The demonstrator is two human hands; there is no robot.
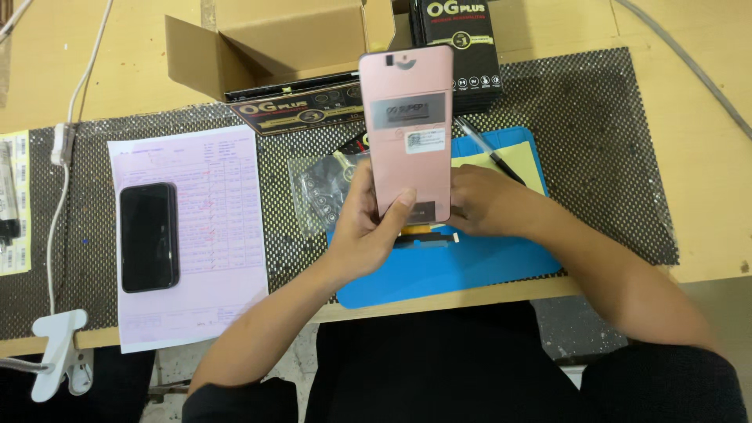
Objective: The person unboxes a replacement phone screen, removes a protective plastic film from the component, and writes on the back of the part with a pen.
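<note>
From the head camera, I hold a flat pink rectangular phone screen panel (409, 133) upright above the counter (705, 157), just past the frame's centre toward 12 o'clock. My left hand (368, 227) grips its lower left edge, thumb pressed on the pink face near a dark patch. My right hand (486, 205) closes on the lower right edge from behind. A thin flex strip hangs under the panel.

Below my hands lies a bright blue rubber work mat (462, 266), set on a black dotted anti-slip mat (603, 141). At 11 o'clock from the panel an open brown cardboard box (282, 43) stands with flat black printed boxes (301, 106) leaning out of it. A clear plastic bag of small dark parts (317, 192) lies just left of my left hand. At 9 o'clock, well apart, a black smartphone (147, 236) rests on a pale pink printed sheet (227, 235). A black pen (489, 153) lies on a yellow paper at 2 o'clock.
</note>
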